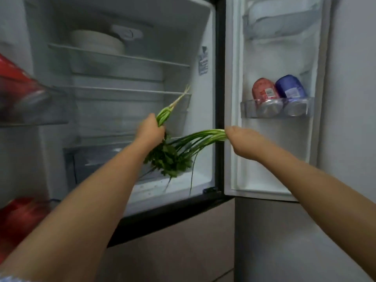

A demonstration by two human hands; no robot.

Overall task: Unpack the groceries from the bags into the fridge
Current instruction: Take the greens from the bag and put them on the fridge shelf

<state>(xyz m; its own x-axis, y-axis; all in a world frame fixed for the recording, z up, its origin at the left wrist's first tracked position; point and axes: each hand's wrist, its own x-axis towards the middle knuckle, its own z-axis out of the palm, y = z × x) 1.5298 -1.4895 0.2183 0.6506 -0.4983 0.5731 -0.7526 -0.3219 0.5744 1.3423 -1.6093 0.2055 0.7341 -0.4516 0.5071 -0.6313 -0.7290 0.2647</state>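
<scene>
The fridge stands open in front of me. My left hand grips a bunch of leafy herbs by the stems, pale root ends pointing up toward the shelves and dark leaves hanging below the hand. My right hand holds a bunch of green onions at one end; the long blades arc left and droop among the herb leaves. Both bunches hang in front of the lower fridge compartment, above the clear drawer.
Glass shelves hold a stack of white bowls. The right door's bin carries a red can and a blue can. Red packages fill the left door's racks. A closed lower drawer front sits below.
</scene>
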